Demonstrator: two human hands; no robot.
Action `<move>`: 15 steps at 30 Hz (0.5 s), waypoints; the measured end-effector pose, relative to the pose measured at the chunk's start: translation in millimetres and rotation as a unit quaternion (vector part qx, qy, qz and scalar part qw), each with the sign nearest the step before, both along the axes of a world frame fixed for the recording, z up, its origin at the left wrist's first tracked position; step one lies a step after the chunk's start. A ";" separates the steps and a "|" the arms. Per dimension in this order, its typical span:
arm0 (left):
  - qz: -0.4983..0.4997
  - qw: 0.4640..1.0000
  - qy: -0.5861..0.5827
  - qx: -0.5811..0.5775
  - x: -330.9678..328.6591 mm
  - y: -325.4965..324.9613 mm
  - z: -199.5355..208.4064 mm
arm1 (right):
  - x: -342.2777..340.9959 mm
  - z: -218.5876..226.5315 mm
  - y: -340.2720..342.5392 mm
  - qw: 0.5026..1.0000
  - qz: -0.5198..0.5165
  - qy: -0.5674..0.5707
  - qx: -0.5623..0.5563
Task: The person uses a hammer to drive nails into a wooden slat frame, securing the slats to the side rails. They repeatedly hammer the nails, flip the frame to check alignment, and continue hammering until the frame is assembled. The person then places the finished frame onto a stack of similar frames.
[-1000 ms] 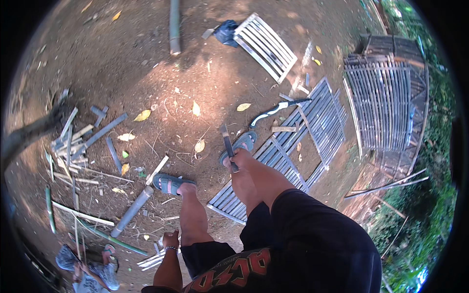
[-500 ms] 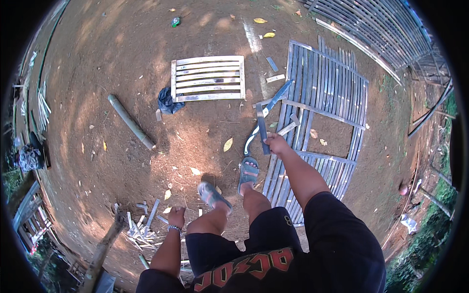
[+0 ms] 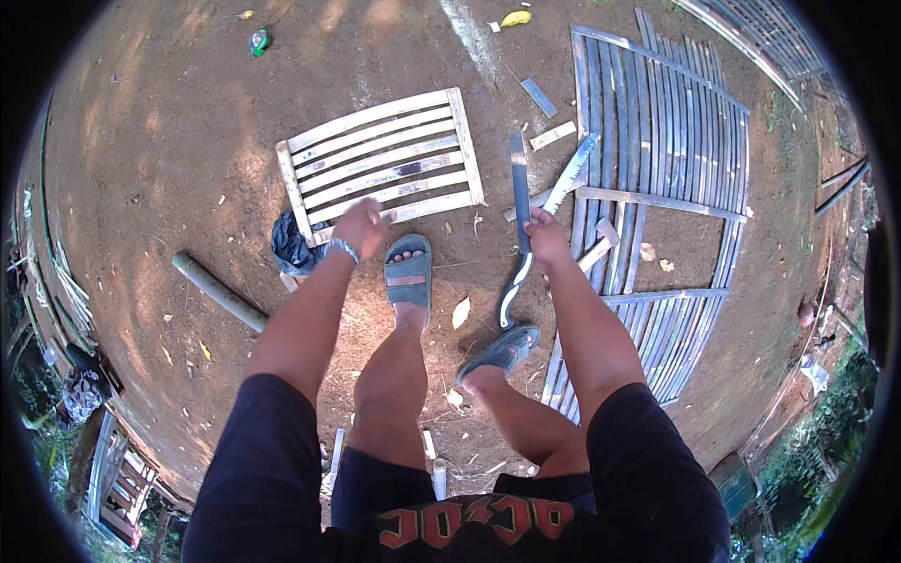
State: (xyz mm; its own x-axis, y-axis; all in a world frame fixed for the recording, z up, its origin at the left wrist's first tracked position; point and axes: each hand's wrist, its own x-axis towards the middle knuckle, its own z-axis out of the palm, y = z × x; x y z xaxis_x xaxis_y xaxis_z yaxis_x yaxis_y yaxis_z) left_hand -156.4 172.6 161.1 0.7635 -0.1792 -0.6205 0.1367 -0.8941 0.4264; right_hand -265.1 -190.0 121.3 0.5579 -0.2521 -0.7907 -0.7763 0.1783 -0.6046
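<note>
Upright in my view, a dark grey flat slat is gripped near its lower end by my right hand. Beside it lies a curved pruning saw with a pale toothed blade and a black-and-white handle. A hammer rests just right of my right wrist, partly hidden by my forearm. My left hand, loosely curled with fingers apart and nothing seen in it, reaches over the near rail of a pale slatted bamboo panel; whether it touches the rail I cannot tell.
A large bamboo slat panel with a gap lies at right. Black plastic is bunched under the small panel's near left corner. A bamboo pole lies at left. Short offcuts and leaves dot the dirt floor.
My left hand has moved from low beside my leg up to the small panel. My left foot has stepped forward. The right hand still holds the slat.
</note>
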 end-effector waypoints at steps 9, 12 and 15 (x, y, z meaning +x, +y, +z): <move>-0.153 0.956 -0.219 0.119 176.1 -63.4 -139.5 | 119.7 -130.6 33.4 0.948 0.101 -0.111 -0.279; -0.147 0.943 -0.220 0.202 190.8 -77.2 -159.3 | 126.6 -141.1 36.1 0.927 0.114 -0.154 -0.321; -0.129 0.937 -0.245 0.214 192.2 -82.8 -161.1 | 121.9 -141.3 42.6 0.919 0.112 -0.199 -0.322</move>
State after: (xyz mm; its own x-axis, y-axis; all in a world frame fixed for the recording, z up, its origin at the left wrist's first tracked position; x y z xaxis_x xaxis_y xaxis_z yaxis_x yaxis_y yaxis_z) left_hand 35.8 89.8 -0.1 0.9414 -0.2111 -0.2632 -0.2251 -0.9741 -0.0239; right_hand -143.2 -147.3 -20.0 0.8654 -0.4398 -0.2401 -0.4445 -0.4529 -0.7729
